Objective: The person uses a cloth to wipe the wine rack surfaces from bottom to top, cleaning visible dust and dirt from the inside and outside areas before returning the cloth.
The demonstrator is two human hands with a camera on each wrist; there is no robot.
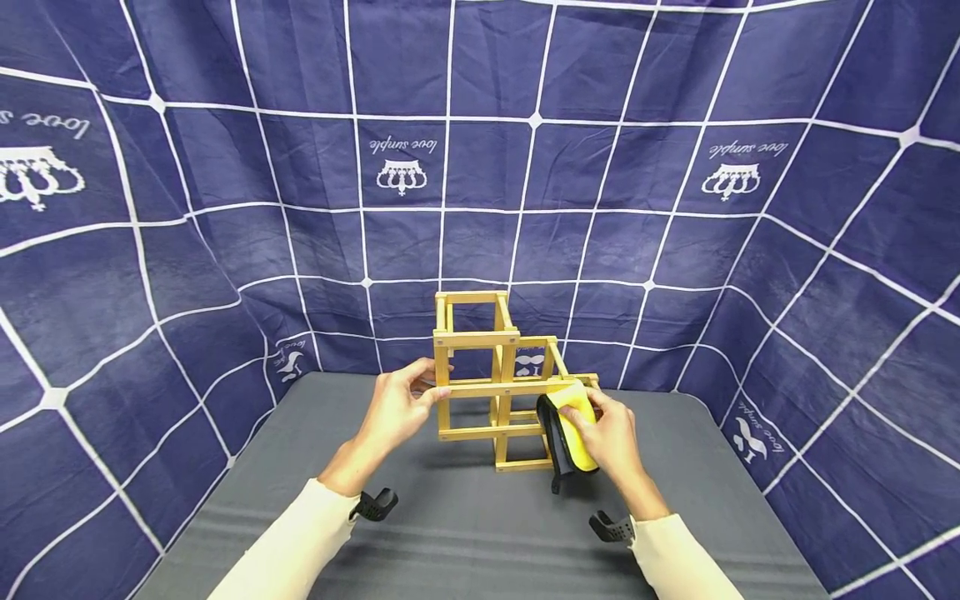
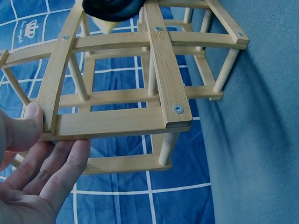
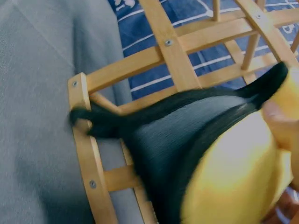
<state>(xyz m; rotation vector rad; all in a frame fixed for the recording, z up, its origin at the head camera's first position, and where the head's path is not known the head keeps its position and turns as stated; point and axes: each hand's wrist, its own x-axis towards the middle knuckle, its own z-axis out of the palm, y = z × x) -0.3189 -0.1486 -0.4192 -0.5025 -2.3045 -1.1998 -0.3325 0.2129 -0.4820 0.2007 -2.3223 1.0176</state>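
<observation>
A stepped wooden rack (image 1: 476,339) of pale slats and round dowels stands in front of me, tall at the left and lower toward the right. My left hand (image 1: 397,408) grips its left side; in the left wrist view the thumb lies on a slat (image 2: 107,122) and the fingers are underneath. At the rack's right end my right hand (image 1: 615,429) holds a folded cloth (image 1: 582,446), yellow on one face and dark grey with black edging on the other. A black loop hangs from one corner of the cloth (image 3: 187,126), which lies against the slats and hides part of them.
A grey cloth-covered surface (image 1: 420,533) lies under the rack. Blue fabric (image 1: 480,242) with white grid lines hangs behind it and on both sides. Black straps (image 1: 375,505) are on both wrists.
</observation>
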